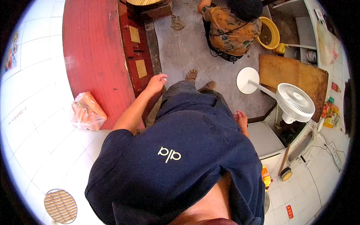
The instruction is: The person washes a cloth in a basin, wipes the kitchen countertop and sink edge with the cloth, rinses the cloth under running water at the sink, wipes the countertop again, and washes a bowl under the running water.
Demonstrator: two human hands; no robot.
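Note:
My left hand (156, 83) hangs beside the red cabinet (95, 48), its fingers loosely bent and apart, with nothing seen in it. On the other side, my right hand (242, 118) hangs by my hip, partly hidden by my dark shirt (180, 142). Its visible fingers are loosely bent, and no object shows in them. Nearest to this hand is a white fan (295, 98) on a round base (247, 80). A plastic bag with orange-brown contents (89, 111) lies on the near end of the cabinet top.
Ahead, another person in a patterned shirt (232, 30) sits low, back towards me, beside a yellow basin (278, 35). A brown board (292, 75) stands behind the fan. Cables (324, 140) run along the right wall. A woven round tray (144, 2) is at the top.

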